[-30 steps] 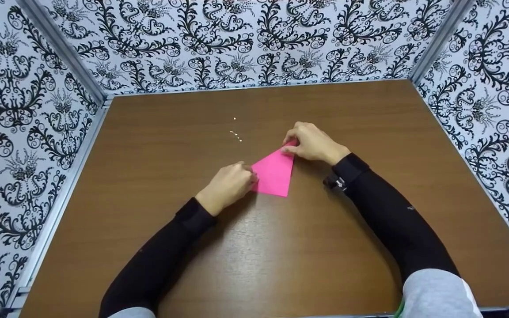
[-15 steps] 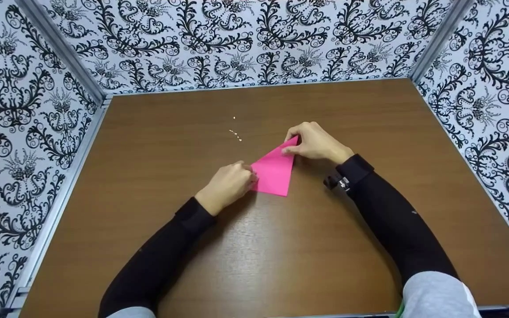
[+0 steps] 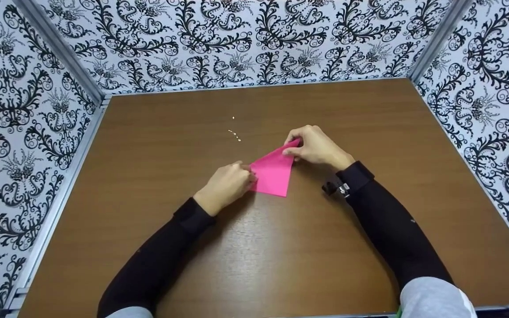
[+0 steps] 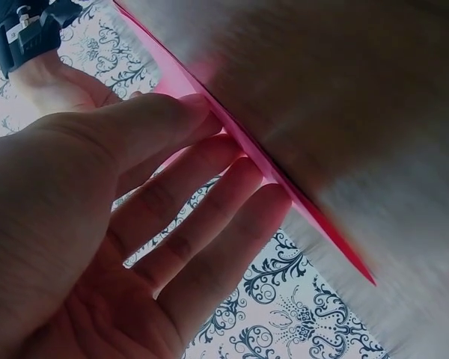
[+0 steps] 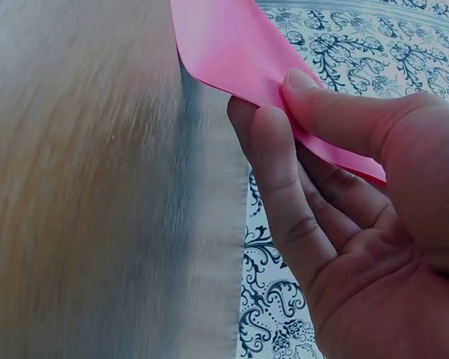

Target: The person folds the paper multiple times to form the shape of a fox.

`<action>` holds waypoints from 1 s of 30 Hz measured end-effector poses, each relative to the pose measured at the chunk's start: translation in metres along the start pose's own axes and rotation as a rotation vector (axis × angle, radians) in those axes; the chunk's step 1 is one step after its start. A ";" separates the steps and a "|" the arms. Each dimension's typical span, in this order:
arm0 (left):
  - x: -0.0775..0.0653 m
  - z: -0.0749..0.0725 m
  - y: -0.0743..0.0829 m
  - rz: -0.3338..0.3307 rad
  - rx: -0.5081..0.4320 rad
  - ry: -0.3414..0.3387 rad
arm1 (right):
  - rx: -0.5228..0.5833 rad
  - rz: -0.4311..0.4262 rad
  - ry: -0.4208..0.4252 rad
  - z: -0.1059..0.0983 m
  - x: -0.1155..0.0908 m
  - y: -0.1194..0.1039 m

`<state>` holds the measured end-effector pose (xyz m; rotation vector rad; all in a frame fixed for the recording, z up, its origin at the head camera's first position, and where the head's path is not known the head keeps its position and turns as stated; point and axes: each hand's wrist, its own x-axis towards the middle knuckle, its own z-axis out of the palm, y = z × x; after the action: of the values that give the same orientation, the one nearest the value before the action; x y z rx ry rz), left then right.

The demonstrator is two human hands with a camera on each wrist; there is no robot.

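Observation:
A bright pink sheet of paper (image 3: 273,173), folded at its upper right part, lies at the middle of the table between both hands. At its left edge is my left hand (image 3: 229,185). In the left wrist view, the thumb (image 4: 176,116) and several fingertips of that hand press on the same face of the paper, seen almost edge-on against the brown tabletop. My right hand (image 3: 318,146) pinches the upper right corner. From the right wrist, the paper (image 5: 239,56) bends up off the table, thumb on top and fingers underneath.
Small whitish specks (image 3: 235,135) lie on the brown wooden table (image 3: 170,132) beyond the paper. Black-and-white patterned walls (image 3: 245,44) enclose its back and sides. A small dark device (image 3: 336,187) sits on the right wrist.
My right hand first shifts slightly right and up with the paper's corner, then lowers a little. My left hand stays almost in place at the left edge.

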<state>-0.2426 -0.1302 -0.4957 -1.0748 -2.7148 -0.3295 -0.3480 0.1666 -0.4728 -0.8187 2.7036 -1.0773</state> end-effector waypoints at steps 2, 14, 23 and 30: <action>-0.001 0.000 0.001 0.002 0.005 0.000 | 0.004 -0.004 0.006 0.001 -0.001 0.000; 0.001 -0.002 0.000 -0.040 0.027 0.020 | 0.024 -0.017 0.028 0.004 -0.004 0.003; 0.001 -0.012 -0.009 -0.122 -0.013 0.110 | 0.032 -0.018 0.052 0.001 -0.005 0.005; 0.002 -0.024 -0.019 -0.167 -0.037 0.205 | 0.067 -0.010 0.082 -0.003 -0.006 0.002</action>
<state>-0.2549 -0.1488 -0.4751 -0.7759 -2.6270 -0.4899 -0.3452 0.1727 -0.4727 -0.7947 2.7149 -1.2230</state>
